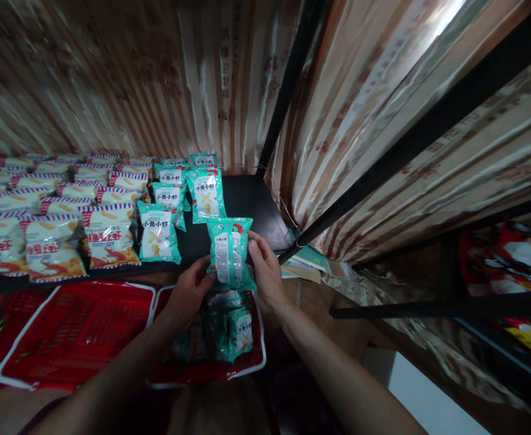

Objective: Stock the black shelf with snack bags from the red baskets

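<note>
A teal snack bag [230, 257], its printed back facing me, is held upright between my two hands over the front edge of the black shelf [254, 202]. My left hand [193, 284] grips its lower left side. On its right side, the fingers of my right hand [265, 266] are closed. Just behind it stands another teal bag [206, 194] at the front of a short row. To the left is a second row of teal bags [159, 234]. Below my hands, a red basket [261, 356] holds several more teal bags [241, 332].
Rows of white snack bags [111, 235] fill the shelf's left part. A second red basket [88, 314] sits beside the first. Black metal posts [292, 78] rise at the shelf's corner before a striped curtain [193, 78]. A white box [419, 393] stands at lower right.
</note>
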Tool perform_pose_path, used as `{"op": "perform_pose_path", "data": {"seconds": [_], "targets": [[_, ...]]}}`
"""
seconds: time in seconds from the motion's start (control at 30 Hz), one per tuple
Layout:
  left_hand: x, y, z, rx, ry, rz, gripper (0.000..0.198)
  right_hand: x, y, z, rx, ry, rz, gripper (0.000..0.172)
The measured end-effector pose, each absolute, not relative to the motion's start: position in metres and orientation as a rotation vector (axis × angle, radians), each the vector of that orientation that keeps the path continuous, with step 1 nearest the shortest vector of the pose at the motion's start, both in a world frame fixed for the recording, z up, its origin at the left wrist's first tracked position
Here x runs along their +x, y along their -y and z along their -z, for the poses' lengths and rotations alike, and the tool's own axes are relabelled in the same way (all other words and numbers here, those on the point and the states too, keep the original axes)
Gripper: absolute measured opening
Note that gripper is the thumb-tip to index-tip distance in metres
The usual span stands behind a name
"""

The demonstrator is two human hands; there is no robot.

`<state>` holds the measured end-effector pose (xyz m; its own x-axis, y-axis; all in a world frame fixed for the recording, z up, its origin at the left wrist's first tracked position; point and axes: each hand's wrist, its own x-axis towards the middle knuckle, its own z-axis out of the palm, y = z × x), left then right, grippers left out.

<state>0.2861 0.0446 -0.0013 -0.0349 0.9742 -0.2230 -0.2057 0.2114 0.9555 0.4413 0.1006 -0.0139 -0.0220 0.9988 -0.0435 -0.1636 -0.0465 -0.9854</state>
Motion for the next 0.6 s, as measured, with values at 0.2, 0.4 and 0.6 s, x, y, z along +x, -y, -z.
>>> {"op": "perform_pose_path", "data": {"seconds": [0.2, 0.4, 0.6], "targets": [[0.2875, -0.0469, -0.0021, 0.718, -1.219, -1.224, 0.053, 0.4417, -0.0955, 0.0138, -0.971, 1.126, -1.351, 0.045], [0.2874, -0.0508, -0.0022, 0.683, -1.241, -1.298, 0.047, 0.4399, -0.0939, 0.0132, -0.953, 1.21, -1.415, 0.056], [0.2871, -0.052, 0.0011, 0.713, -1.223, -1.349, 0.045, 0.4386, -0.0928, 0.0158, -0.942, 1.269, -1.389, 0.064]]}}
